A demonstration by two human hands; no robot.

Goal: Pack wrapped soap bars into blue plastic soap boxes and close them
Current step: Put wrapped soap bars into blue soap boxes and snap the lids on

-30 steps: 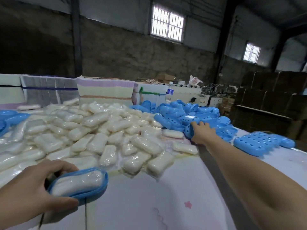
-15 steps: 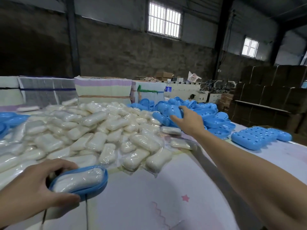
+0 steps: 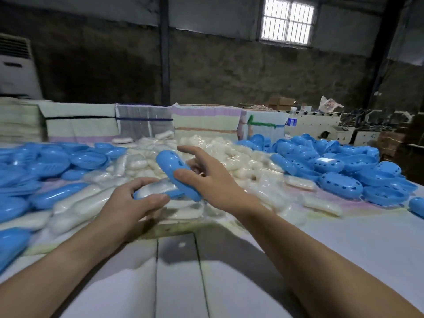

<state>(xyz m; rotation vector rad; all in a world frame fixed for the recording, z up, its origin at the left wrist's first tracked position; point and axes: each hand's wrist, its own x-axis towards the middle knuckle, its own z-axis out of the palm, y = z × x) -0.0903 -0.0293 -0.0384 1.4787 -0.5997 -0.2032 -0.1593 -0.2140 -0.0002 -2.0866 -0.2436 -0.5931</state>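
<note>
Low in the frame, bare pale tabletop (image 3: 344, 244) with a seam down the middle. Just above centre, left hand (image 3: 128, 203) curled round a blue oval plastic box base (image 3: 158, 193) with a plastic-wrapped white soap bar (image 3: 156, 187) lying in it. Right hand (image 3: 213, 180) beside it, thumb and fingers pinching a blue perforated plastic lid (image 3: 176, 174), tilted steeply over the base, not yet seated.

Likely risks: lid landing skewed on the rim and failing to snap, given the tilt; loose wrapper caught between the two halves; base slipping sideways under a press, held off the tabletop as it seems to be.

Beyond the hands, a heap of wrapped white soap bars (image 3: 229, 157) across mid-frame. At left, a blurred pile of smooth blue box halves (image 3: 52, 161); at right, a pile of perforated blue lids (image 3: 344, 166).

Further back, stacked bundles of flat printed sheets (image 3: 142, 121), a pale machine (image 3: 321, 125) at right, a white cabinet unit (image 3: 18, 72) at upper left. Behind all, a dark rough wall and a barred window (image 3: 286, 20) at upper right.
</note>
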